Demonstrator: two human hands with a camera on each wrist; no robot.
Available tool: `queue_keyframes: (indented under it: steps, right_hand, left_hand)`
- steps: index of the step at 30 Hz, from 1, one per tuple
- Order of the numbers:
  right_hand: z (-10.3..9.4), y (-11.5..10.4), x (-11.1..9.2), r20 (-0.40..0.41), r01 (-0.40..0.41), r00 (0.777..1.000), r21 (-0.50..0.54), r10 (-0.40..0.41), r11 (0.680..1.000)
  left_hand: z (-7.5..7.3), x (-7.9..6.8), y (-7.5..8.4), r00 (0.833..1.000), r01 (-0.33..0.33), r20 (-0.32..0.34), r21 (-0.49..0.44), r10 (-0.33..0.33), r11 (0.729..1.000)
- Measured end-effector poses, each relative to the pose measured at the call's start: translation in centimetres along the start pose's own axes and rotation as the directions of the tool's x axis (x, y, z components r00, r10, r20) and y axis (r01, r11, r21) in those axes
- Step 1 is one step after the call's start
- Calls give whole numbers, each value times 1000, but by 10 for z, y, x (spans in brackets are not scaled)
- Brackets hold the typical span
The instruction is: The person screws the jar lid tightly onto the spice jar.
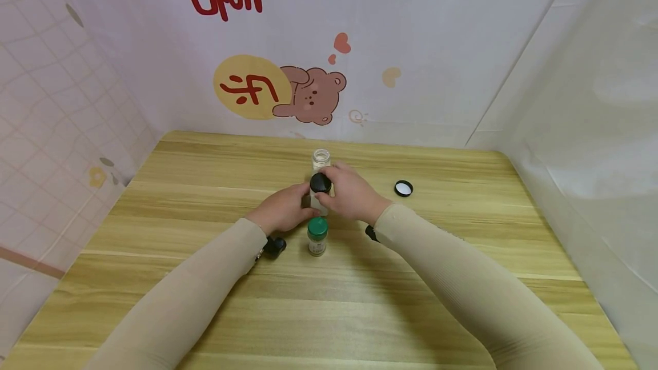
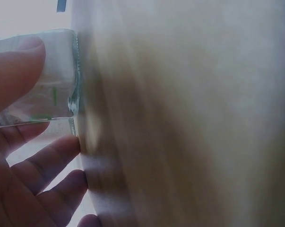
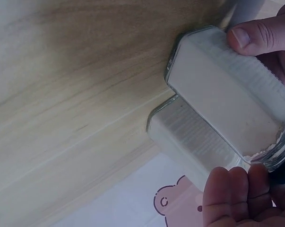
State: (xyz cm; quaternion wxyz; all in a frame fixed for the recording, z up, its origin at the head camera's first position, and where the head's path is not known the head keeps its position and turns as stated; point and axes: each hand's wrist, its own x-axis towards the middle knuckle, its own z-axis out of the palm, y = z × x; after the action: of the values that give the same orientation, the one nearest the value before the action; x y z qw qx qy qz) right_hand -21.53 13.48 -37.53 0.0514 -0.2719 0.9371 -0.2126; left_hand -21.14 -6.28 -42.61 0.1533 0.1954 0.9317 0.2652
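Observation:
A square-sided glass jar (image 3: pixel 218 90) filled with white powder stands at the middle of the table, capped with a black lid (image 1: pixel 321 182). My left hand (image 1: pixel 280 209) holds this jar low on its body, and in the left wrist view the thumb lies over the glass (image 2: pixel 62 71). From the other side, my right hand (image 1: pixel 354 193) grips the black lid with thumb and fingers. Just behind it stands a second jar (image 1: pixel 321 157) without a lid, its round glass mouth showing. Nearer me is a small bottle (image 1: pixel 317 244) with a green cap (image 1: pixel 317 226).
A loose black lid (image 1: pixel 403 188) lies with its white inside up, right of my right hand. The wooden table (image 1: pixel 216 164) meets a printed white cloth (image 1: pixel 421 27) at the back. Black wrist cameras show beneath both forearms.

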Motion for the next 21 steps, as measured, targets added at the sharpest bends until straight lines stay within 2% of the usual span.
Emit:
queue_keyframes:
  steps: [21]
  right_hand:
    - [-6, -4, 1, 24, 15, 1000, -59, -14, 998]
  left_hand:
    - [-1, -1, 1, 1000, -2, 1, -14, 2, 1000]
